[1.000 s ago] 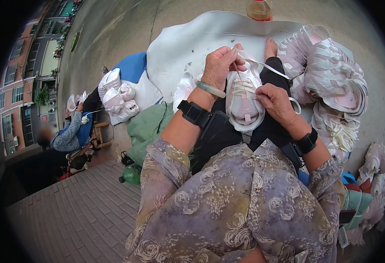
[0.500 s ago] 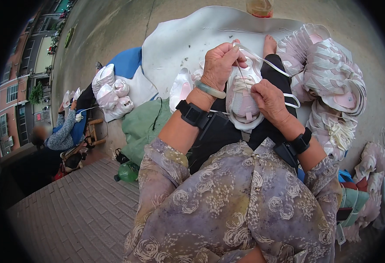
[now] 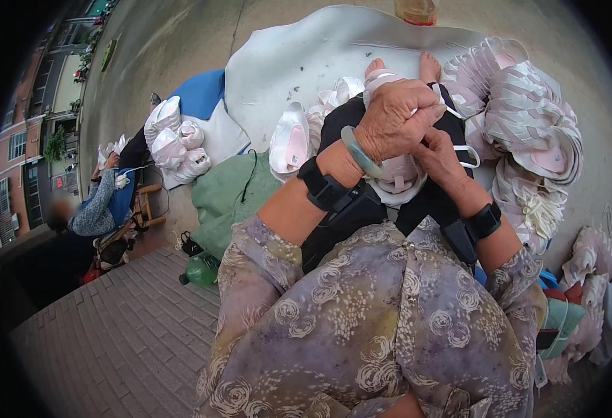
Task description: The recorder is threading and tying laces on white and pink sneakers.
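Now the left hand (image 3: 395,118) has swung rightward and down across the lap, its fingers curled tight and closed on what looks like a flat white lace (image 3: 451,108), one strand of which trails off to the right. The right hand (image 3: 442,157) meets it just below, fingertips bunched against it; whether they grip anything is hidden, so I cannot tell. Half a second ago the hands stood apart with the lacing bare between them. With the left hand now over the top, that lacing is covered, so the work seems to have gone from a spread pull to a point where both hands meet. Beneath them, the white and pale-pink mesh shoe (image 3: 398,182) rests between the black-trousered legs (image 3: 344,118), its rounded toe toward the wearer. A pale green bangle (image 3: 360,150) rings the left wrist. Farther left stands a white shoe with a pink insole (image 3: 294,143), near a crumpled green cloth (image 3: 222,188); to the right, a thick stack of pink-and-white shoe uppers (image 3: 508,104) sits at the edge of a broad white sheet (image 3: 306,56).
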A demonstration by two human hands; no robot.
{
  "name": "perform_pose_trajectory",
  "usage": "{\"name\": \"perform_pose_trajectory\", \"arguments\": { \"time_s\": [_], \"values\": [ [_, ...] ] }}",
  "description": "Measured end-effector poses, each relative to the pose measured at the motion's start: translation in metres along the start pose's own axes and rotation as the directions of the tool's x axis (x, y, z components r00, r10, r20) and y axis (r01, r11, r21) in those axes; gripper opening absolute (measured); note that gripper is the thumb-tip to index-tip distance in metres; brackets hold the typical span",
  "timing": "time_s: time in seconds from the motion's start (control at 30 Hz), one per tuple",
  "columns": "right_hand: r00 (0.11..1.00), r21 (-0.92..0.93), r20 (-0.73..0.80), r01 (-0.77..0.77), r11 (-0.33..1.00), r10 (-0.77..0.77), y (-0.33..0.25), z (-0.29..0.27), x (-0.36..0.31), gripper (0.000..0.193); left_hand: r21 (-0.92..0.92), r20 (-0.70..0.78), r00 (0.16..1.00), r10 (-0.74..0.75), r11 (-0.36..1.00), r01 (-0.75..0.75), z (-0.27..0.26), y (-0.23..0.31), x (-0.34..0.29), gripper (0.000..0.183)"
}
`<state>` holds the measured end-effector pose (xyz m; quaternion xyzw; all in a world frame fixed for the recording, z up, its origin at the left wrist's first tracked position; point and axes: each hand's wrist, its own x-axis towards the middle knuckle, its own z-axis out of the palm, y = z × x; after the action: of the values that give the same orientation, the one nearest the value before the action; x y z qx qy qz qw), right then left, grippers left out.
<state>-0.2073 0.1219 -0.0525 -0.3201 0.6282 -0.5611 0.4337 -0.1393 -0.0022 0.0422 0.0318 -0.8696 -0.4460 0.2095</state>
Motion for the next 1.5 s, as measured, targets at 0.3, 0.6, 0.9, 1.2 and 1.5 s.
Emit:
{"name": "perform_pose_trajectory", "arguments": {
  "time_s": [0.3,0.6,0.9,1.2,1.5],
  "values": [
    [0.981,-0.194,-0.075,0.164,0.967,-0.181,0.023,0.016,0.004,0.008,-0.106,-0.1,0.991,-0.084,0.992,0.073,-0.002,-0.007,0.0,0.011],
    [0.96,-0.401,-0.099,0.203,0.893,-0.262,-0.011,0.008,-0.014,0.019,0.374,-0.083,0.996,0.037,0.927,-0.003,0.0,-0.011,-0.042,0.028],
    [0.974,-0.356,-0.166,0.085,0.931,-0.152,-0.008,0.016,-0.013,0.023,0.455,-0.188,0.976,-0.105,0.872,0.182,0.017,-0.024,-0.107,0.018],
    [0.979,-0.479,-0.156,0.044,0.877,-0.135,-0.002,0.02,-0.005,0.026,0.301,-0.176,0.966,-0.187,0.925,0.234,0.021,-0.039,-0.108,0.02],
    [0.994,-0.18,-0.1,0.025,0.983,-0.043,-0.002,0.021,-0.009,0.021,0.232,-0.208,0.954,-0.214,0.937,0.261,0.033,-0.051,-0.101,0.015]
  ]
}}
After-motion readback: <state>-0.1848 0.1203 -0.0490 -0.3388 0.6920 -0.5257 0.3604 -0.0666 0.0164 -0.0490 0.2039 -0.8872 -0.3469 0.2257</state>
